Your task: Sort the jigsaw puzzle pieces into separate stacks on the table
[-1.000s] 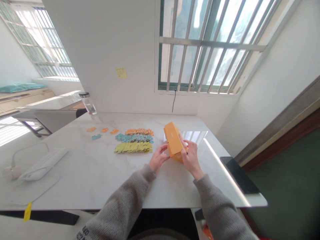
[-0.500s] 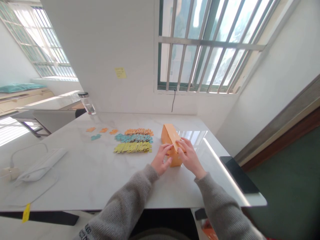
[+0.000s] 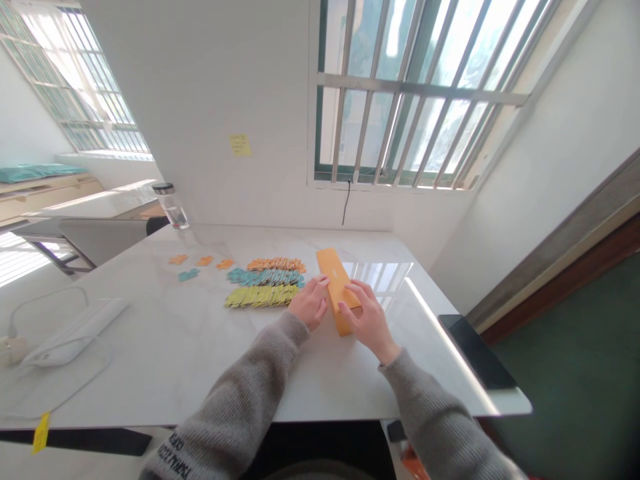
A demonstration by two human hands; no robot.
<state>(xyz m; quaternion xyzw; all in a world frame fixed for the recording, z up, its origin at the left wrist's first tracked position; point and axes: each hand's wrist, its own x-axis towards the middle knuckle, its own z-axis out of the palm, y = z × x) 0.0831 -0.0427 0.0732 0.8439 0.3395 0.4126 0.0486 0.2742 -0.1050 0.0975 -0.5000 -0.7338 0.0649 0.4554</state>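
Observation:
An orange cardboard box stands on the white table with its lid lying flat across the top. My left hand is at the box's left side, fingers curled, fingertips on the lid's edge. From the right, my right hand grips the near end, thumb and fingers pressed on the lid and side. Left of the box lie overlapping rows of flat pieces: an orange row, a blue row and a yellow-green row. The box's inside is hidden.
Loose orange pieces and a blue piece lie farther left. A clear bottle stands at the back left corner. A white power strip with cables is at left; a black tablet-like slab lies by the right edge.
The box's lid has come down from a slant to flat. My left hand has shifted left, its fingers curling more. My right hand has moved slightly left along with the lid.

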